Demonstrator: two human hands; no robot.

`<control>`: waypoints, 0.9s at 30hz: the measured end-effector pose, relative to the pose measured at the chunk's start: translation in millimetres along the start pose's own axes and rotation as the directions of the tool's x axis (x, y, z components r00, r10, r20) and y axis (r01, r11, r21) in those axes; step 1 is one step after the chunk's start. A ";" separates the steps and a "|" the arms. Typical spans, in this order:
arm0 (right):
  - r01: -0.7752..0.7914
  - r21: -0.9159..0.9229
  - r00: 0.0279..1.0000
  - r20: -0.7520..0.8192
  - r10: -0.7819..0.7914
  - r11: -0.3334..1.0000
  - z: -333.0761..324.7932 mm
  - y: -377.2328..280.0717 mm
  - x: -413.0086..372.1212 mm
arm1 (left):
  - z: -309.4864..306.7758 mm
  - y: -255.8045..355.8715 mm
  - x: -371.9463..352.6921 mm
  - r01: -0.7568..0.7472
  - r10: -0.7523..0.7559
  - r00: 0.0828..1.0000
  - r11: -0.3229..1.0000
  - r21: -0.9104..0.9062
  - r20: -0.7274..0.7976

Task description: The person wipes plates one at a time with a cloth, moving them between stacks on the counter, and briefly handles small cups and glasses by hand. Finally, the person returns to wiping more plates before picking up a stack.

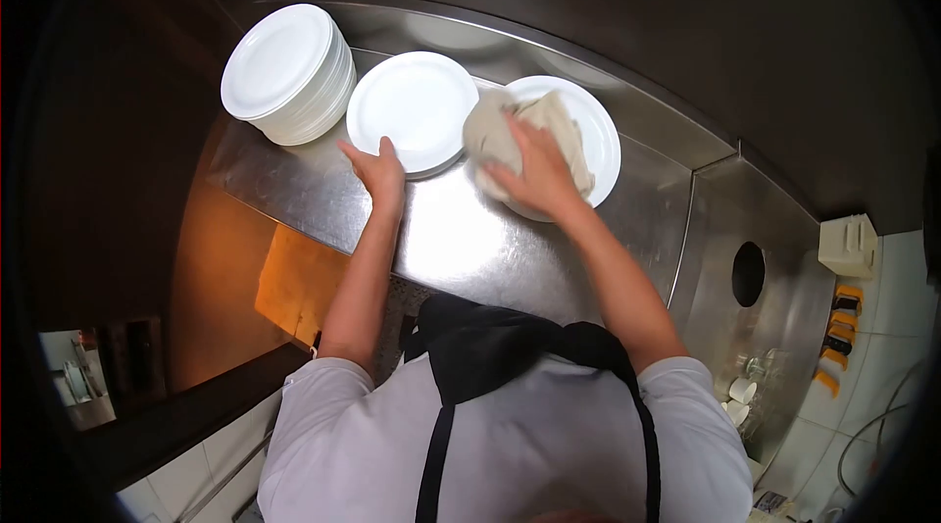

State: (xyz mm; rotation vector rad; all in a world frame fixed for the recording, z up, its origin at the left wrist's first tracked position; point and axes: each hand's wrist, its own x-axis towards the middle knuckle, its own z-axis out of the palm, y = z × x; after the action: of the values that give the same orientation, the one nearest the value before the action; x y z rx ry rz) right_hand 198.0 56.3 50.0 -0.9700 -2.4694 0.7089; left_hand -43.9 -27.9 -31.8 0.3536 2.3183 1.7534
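Note:
My right hand (537,165) presses a beige cloth (564,123) against the white plate (603,143) on the right; cloth and hand are slightly blurred, and the cloth covers much of that plate. My left hand (380,172) is at the near rim of the middle white plate (417,106), thumb and fingers spread apart, nothing gripped in them. Under this middle plate more plate rims show, so it tops a low stack. A tall stack of white plates (312,101) stands to the left of it.
All the plates rest on a stainless steel counter (470,239) with a raised back wall. Further right, the metal surface has a round dark hole (748,274). White cups (742,391) lie beyond it, and a beige box (848,246) hangs on the tiled wall.

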 end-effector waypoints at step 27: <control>-0.120 -0.336 0.992 -0.004 0.125 0.934 -60.2 91.5 -40.3 | 41.6 29.2 -154.1 -0.355 0.466 0.613 0.884 -0.304 0.638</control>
State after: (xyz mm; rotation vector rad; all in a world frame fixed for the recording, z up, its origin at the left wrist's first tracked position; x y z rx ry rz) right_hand 303.7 104.2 37.7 -1.2536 -2.6151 0.3353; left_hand 117.0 -31.1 -11.0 1.3619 1.6041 1.5427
